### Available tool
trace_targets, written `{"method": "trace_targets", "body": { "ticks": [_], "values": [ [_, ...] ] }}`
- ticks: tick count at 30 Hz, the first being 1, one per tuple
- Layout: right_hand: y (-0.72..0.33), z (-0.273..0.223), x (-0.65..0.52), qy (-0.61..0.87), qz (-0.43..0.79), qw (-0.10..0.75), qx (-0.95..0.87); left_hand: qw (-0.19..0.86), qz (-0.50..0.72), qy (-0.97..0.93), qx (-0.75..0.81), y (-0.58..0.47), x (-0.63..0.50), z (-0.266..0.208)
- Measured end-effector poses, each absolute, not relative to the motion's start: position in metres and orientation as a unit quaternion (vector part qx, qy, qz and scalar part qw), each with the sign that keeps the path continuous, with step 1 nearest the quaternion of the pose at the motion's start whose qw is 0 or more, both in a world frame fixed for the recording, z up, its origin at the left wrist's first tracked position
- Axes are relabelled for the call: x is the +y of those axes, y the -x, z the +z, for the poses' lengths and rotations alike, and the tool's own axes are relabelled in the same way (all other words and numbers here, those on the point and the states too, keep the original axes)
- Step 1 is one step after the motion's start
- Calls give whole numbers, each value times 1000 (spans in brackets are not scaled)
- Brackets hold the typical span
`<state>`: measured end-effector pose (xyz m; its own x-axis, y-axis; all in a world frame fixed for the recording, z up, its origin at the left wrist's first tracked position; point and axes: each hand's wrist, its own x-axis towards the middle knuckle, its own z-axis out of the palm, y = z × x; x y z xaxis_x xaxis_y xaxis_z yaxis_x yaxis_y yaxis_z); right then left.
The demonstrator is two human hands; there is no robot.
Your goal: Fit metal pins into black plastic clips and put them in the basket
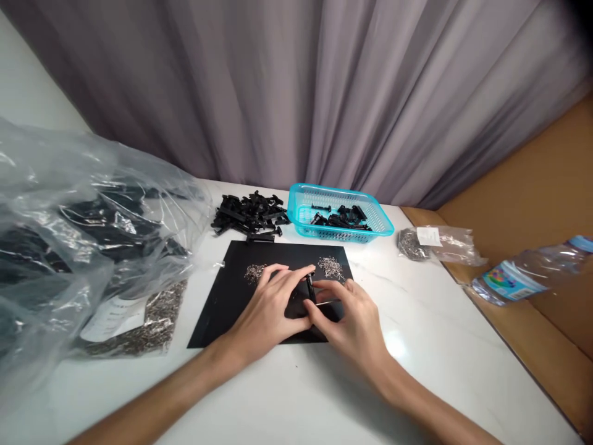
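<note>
Over the black mat [217, 309], my left hand [275, 303] closes thumb and fingers around a slim black plastic part [311, 288], which stands roughly lengthwise away from me. My right hand [349, 315] meets it from the right, thumb and index finger pinched close to its side. A thin, light-coloured rod [327, 303] shows between those right fingers; its kind is too small to make out. Small metal pieces lie on the mat in two piles, a left pile [254, 273] beyond my left fingers and a right pile [331, 267] beyond my right hand.
Behind the mat are a heap of black plastic parts [250, 212] and a blue basket [296, 228] with more parts. Large clear bags [139, 247] crowd the left. A small bag of metal pieces [414, 244] and a plastic bottle [514, 281] lie right, by cardboard [523, 185].
</note>
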<state>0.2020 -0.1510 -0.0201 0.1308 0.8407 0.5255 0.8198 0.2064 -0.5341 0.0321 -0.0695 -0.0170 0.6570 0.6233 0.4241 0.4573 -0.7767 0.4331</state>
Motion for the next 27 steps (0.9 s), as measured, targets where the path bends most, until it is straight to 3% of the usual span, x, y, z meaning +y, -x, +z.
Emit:
{"method": "trace_targets", "body": {
  "ticks": [11, 19, 24, 27],
  "values": [
    [-279, 27, -47, 637, -217, 401, -621, 1, 284, -882, 376, -3, -10, -4],
    [-295, 7, -31, 647, -219, 334, -649, -19, 281, -861, 424, 18, 15, -15],
    [-287, 14, -53, 633, -232, 358, -646, -32, 265, -867, 421, 20, 21, -15],
    [-284, 23, -79, 583, -116, 290, -750, -42, 257, -867, 425, 19, 22, -16]
  ]
}}
